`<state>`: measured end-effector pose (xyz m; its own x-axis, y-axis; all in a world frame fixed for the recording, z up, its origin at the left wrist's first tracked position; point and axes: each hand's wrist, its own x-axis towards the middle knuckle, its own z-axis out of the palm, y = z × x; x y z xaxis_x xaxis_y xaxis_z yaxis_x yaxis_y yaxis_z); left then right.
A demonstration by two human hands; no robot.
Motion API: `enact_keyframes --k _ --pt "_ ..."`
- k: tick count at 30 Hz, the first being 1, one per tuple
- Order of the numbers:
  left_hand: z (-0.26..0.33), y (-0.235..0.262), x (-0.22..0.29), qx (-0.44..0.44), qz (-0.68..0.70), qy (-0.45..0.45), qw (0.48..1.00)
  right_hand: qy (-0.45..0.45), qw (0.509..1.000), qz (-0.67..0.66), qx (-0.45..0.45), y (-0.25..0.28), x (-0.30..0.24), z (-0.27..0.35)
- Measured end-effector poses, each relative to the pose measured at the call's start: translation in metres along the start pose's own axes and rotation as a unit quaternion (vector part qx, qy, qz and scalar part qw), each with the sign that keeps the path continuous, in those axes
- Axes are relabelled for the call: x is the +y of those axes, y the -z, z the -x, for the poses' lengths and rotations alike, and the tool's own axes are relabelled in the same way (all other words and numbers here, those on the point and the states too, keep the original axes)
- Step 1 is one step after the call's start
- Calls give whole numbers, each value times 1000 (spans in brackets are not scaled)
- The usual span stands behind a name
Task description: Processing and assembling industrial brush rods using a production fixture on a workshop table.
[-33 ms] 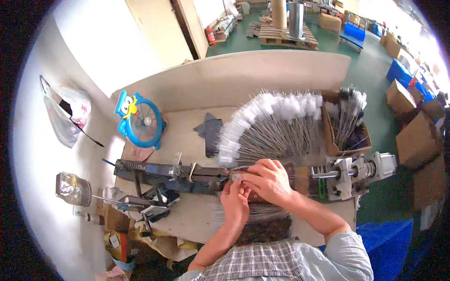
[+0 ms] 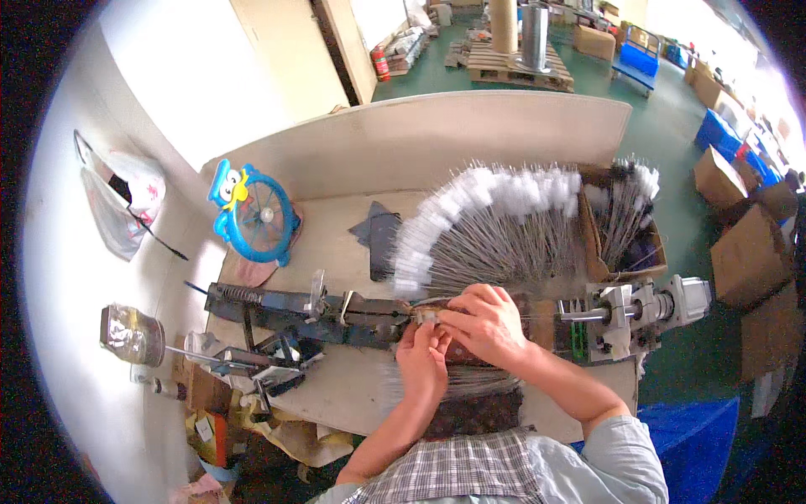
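A: Hands first. Your left hand (image 2: 424, 357) comes up from the lower edge, fingers (image 2: 430, 334) pinched shut on a small pale piece (image 2: 427, 317) at the end of the long dark machine (image 2: 336, 312).

B: And your right?

A: Your right hand (image 2: 485, 323) lies over the same spot from the right, fingers curled down and closed, tips touching that pale piece. Whether they really grip it or only press on it, cannot tell; the knuckles hide it.

B: Where's the piece sitting?

A: Mid tabletop (image 2: 336, 395), right on the machine's line, between the dark rail on your left and the grey motor unit (image 2: 646, 311) on your right. Just below the fan of brushes.

B: Brushes?

A: Big fan of thin wire stems with white fluffy tips (image 2: 495, 227), spread behind your hands, tips pointing away from you. More of them stand in a brown cardboard box (image 2: 625, 227) to the right of the fan. A loose bundle of bare wires (image 2: 470, 382) lies just under your wrists, near the tabletop's front edge.

B: Rest, quick.

A: Blue cartoon desk fan (image 2: 256, 214) at back left, well apart from your hands. Dark flat scrap (image 2: 378, 231) beside the fan of brushes. Glass jar (image 2: 130, 334) off the left edge, plastic bag (image 2: 122, 202) hanging on the wall. Cardboard boxes (image 2: 743, 260) on the green floor to the right.
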<state>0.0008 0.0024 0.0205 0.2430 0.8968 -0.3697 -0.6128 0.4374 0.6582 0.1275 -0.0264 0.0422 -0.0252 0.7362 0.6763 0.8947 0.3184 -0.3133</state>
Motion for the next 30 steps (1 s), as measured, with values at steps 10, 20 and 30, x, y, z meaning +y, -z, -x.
enact_keyframes --k 10,20,30 --pt "-11 24 -6 -61 71 12 996 -15 998 -29 -47 -6 -11 -10" --pt "-1 14 0 -25 118 44 992 -60 998 -3 -10 -21 -28 -17" --pt "-1 8 -1 -5 115 14 993 -38 999 13 -23 -4 -21 -10"
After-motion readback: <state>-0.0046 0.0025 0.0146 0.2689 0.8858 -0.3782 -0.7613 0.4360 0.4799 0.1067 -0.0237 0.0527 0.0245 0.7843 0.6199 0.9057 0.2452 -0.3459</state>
